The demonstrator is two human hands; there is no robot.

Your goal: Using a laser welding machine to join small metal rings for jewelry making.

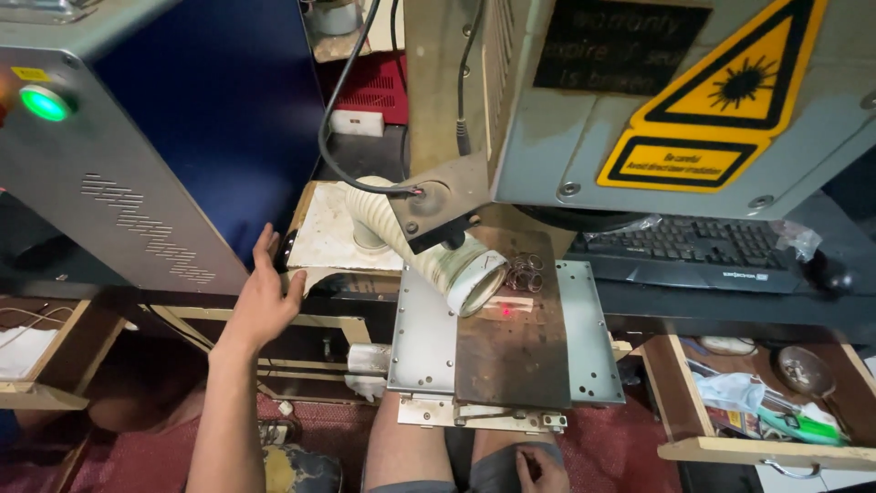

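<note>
while left hand (265,297) touches one grey cabinet (119,173), right hand (540,468) rests on lap.

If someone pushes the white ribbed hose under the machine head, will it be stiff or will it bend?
The white ribbed flexible hose would probably bend rather than resist: its corrugated wall already curves down from its base to the dark metal work plate. It looks thin-walled and hollow, so likely light. Its open round mouth hangs free, so it may swing or spring back.

Metal work plate (424,342) mounted on bench, dark rusty sheet (511,338) laid on top. Small pale strip (509,306) and wire rings (525,272) placed on sheet.
</note>
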